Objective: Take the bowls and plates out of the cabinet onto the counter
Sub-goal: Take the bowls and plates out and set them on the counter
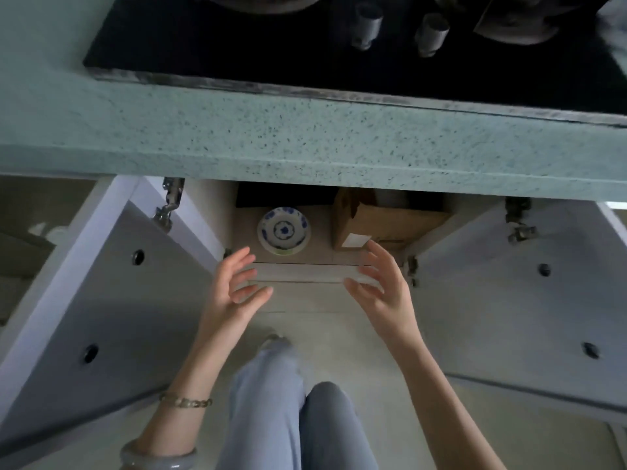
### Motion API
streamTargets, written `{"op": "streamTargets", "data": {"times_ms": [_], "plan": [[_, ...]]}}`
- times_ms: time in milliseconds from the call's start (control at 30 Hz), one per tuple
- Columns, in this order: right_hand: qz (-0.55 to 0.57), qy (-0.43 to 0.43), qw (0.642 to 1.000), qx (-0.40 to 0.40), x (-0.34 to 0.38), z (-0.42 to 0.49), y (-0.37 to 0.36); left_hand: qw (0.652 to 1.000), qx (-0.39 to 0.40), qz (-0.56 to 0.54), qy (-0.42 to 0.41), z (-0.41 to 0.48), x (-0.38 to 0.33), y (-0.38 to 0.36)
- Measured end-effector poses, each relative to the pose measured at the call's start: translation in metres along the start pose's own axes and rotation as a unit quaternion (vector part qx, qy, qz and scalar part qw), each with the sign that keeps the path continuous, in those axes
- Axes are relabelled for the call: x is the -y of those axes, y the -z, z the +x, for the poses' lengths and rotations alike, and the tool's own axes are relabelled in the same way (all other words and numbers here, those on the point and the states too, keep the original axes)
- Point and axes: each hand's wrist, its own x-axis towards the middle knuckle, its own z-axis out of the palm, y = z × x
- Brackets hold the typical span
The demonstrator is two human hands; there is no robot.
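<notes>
Beneath the speckled table (305, 140), the cabinet (305, 271) stood with both doors (118, 300) swung wide for reach. One blue-and-white dish (283, 230) sat near the front of its floor, with a cardboard box (383, 222) just beside it. Left hand (234, 286) and right hand (380, 283) hovered apart, fingers spread and empty, seemingly lined up for a two-sided lift.

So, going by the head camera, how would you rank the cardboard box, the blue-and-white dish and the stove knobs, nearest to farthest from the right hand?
From the right hand:
1. Cardboard box, just past its fingertips, on the right of the cabinet.
2. Blue-and-white dish, further left on the cabinet floor.
3. Stove knobs, up on the cooktop.
</notes>
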Motion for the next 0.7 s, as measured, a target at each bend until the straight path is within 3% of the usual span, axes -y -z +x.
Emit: {"op": "streamTargets", "data": {"times_ms": [333, 533, 700], "plan": [[0.005, 0.057, 0.998, -0.006, -0.178, 0.108, -0.069, 0.999, -0.028, 0.01, -0.039, 0.131, 0.192, 0.001], [0.012, 0.053, 0.998, -0.009, -0.233, 0.15, -0.096, 0.997, -0.021, 0.027, -0.067, 0.182, 0.256, -0.007], [0.013, 0.038, 0.999, -0.024, -0.276, 0.204, -0.126, 0.999, -0.033, 0.018, -0.034, 0.236, 0.293, -0.019]]}}
